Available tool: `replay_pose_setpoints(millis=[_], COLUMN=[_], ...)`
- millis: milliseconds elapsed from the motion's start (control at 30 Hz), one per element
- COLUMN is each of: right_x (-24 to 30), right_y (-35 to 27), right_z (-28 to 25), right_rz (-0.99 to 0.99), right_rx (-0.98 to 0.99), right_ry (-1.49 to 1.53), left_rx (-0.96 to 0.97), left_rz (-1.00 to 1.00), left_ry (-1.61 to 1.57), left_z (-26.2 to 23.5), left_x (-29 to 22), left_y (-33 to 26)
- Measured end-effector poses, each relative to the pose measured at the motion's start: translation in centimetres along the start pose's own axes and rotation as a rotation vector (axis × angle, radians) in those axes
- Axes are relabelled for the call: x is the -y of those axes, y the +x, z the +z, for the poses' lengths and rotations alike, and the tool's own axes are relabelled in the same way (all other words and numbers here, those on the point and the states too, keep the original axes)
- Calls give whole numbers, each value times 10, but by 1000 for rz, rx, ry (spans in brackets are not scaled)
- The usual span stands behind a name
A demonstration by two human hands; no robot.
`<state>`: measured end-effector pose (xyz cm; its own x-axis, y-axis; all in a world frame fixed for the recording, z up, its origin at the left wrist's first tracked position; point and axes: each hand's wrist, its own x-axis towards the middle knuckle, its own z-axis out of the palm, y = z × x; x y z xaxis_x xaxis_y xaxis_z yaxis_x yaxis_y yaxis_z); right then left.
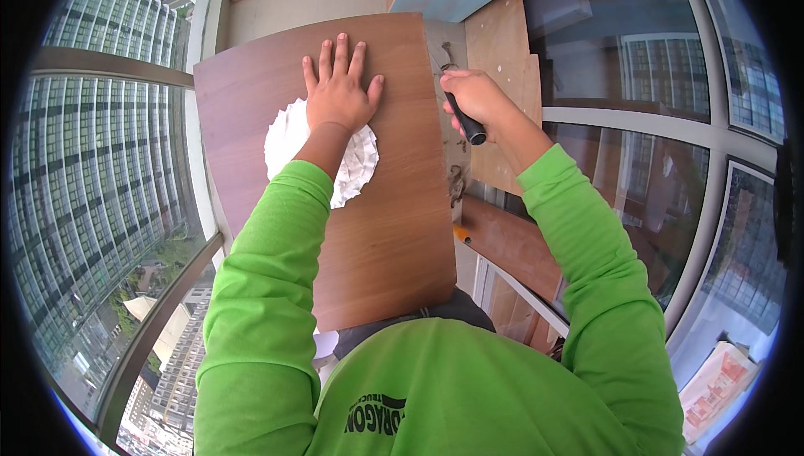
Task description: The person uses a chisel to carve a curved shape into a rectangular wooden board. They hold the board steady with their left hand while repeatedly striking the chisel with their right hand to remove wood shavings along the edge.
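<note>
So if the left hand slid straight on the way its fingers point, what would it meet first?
The left hand would seemingly cross only bare brown board before reaching its far edge.

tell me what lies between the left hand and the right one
In the head view, a bare stretch of the brown board lies between the left hand and the right hand, which appears just beyond the board's edge.
</note>
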<state>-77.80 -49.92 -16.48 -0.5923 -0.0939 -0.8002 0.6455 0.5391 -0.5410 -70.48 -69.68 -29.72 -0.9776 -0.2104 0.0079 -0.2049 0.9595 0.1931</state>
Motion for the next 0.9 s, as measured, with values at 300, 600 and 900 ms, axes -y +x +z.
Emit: replay_pose_setpoints(millis=[300, 600, 900], right_x=[-2, -3, -26], right_y=[-17, -31, -14], right_z=[-7, -11, -6], right_rz=[-51, -18, 3], right_rx=[39, 64, 56], right_ry=[23, 13, 42], left_rx=[3, -14, 3], left_rz=[-7, -26, -14], left_ry=[10, -4, -5], left_z=[-1, 1, 0], left_x=[2, 6, 3], left_y=[-2, -4, -3])
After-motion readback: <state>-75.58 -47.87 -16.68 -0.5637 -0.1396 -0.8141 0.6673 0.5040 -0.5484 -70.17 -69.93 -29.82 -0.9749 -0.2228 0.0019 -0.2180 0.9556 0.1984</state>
